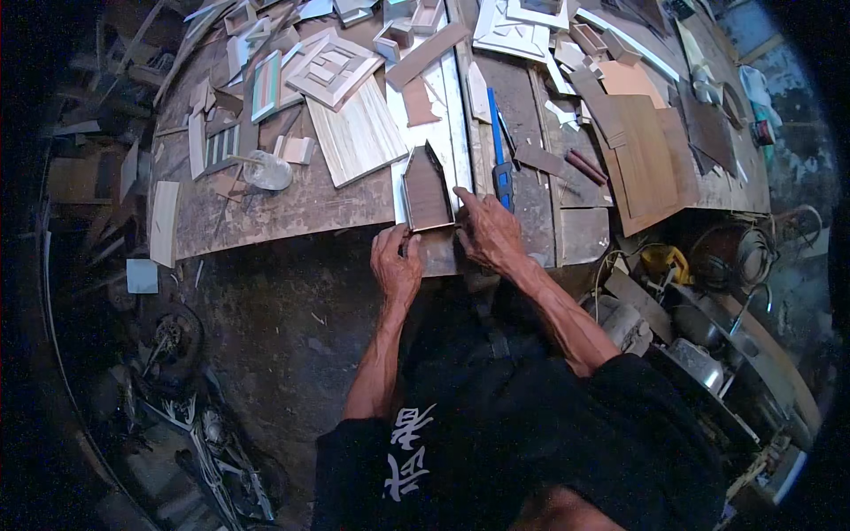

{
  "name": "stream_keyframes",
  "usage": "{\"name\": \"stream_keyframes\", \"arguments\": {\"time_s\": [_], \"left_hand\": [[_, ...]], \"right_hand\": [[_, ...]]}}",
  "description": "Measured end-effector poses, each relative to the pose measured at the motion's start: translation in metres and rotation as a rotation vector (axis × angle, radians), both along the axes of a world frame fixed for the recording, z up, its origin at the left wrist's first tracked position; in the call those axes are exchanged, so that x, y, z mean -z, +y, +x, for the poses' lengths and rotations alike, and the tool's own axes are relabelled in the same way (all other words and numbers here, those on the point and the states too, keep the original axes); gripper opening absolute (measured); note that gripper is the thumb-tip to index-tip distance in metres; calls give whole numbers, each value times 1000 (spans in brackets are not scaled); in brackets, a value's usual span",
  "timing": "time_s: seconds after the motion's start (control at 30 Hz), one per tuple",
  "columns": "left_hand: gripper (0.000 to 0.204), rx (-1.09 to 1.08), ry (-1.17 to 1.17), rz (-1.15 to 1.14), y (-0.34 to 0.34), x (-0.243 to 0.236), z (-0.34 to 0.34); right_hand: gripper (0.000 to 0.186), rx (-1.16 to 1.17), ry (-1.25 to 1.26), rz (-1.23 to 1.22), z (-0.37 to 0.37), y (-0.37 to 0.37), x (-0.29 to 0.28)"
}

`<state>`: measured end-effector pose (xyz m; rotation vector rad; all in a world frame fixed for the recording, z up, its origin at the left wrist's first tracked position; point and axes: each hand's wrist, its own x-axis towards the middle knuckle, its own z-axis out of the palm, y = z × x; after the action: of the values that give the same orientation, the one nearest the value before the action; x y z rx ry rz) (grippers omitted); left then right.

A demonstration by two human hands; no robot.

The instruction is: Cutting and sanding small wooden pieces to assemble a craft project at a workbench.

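A small dark-brown wooden box [428, 193] with a pointed top and pale edges lies on a white strip [396, 199] near the bench's front edge. Curled fingers of my left hand [397, 261] grip it at the lower left corner. On the opposite side, my right hand [493, 234] has its index finger against the right edge, with the other fingers bent beside the corner. A blue tool [503, 181], like a level or a clamp bar, lies just right of that hand. A pale grained board [350, 133] lies to the upper left.
The worn bench [248, 217] holds several wooden frames [334, 66], small boxes, offcuts, a clouded container [266, 169] and brown sheets [642, 164]. Below it, a wheel and metal parts [173, 341] stand at left; pans, coiled hose and metal items [699, 363] crowd the right.
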<state>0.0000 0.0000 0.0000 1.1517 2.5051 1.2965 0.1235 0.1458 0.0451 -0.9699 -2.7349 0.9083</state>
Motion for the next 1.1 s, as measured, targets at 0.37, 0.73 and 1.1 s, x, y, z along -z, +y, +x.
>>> {"name": "stream_keyframes", "arguments": {"time_s": [0.37, 0.73, 1.1], "left_hand": [[25, 19, -15, -7, 1, 5, -3], [18, 33, 10, -71, 2, 10, -5], [37, -31, -76, -69, 3, -1, 2]], "right_hand": [[62, 12, 88, 90, -1, -4, 8], [58, 16, 38, 147, 1, 1, 34], [59, -2, -9, 177, 2, 4, 42]]}}
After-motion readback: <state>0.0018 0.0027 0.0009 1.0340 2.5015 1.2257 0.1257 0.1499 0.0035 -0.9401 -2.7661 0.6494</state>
